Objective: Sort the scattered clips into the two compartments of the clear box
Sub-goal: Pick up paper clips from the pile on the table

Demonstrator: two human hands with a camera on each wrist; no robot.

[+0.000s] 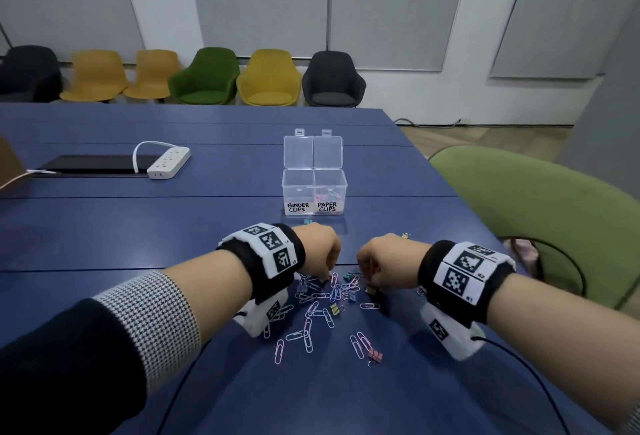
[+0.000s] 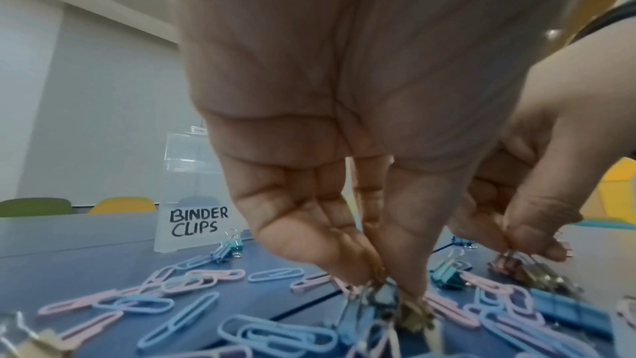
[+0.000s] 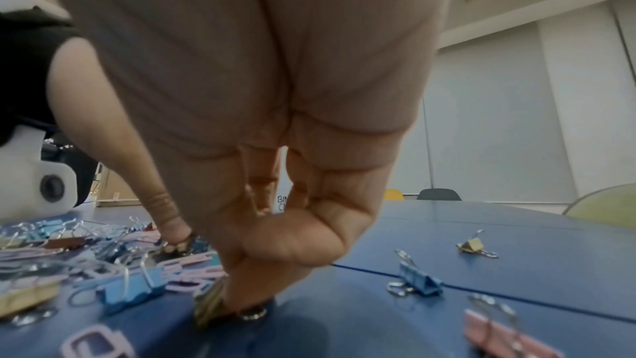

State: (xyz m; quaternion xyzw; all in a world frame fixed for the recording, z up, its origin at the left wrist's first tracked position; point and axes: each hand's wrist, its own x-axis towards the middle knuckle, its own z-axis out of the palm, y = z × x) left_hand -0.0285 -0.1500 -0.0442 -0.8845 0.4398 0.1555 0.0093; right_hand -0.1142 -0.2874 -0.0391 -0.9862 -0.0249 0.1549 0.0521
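The clear box [image 1: 313,189] stands open mid-table, its left compartment labelled BINDER CLIPS [image 2: 198,221] and its right one PAPER CLIPS, with some paper clips inside the right one. Pastel paper clips [image 1: 311,317] and small binder clips lie scattered near me. My left hand [image 1: 327,270] reaches down into the pile and pinches a small bunch of binder clips [image 2: 382,301], blue and gold. My right hand [image 1: 367,277] pinches a gold binder clip [image 3: 210,304] that touches the table, just right of the left hand.
Loose binder clips lie to the right: blue [image 3: 418,281], gold [image 3: 471,245], pink [image 3: 499,334]. A teal one [image 1: 307,221] sits before the box. A white power strip [image 1: 169,163] and a dark panel [image 1: 93,164] are far left. A green chair [image 1: 540,220] stands beyond the table's right edge.
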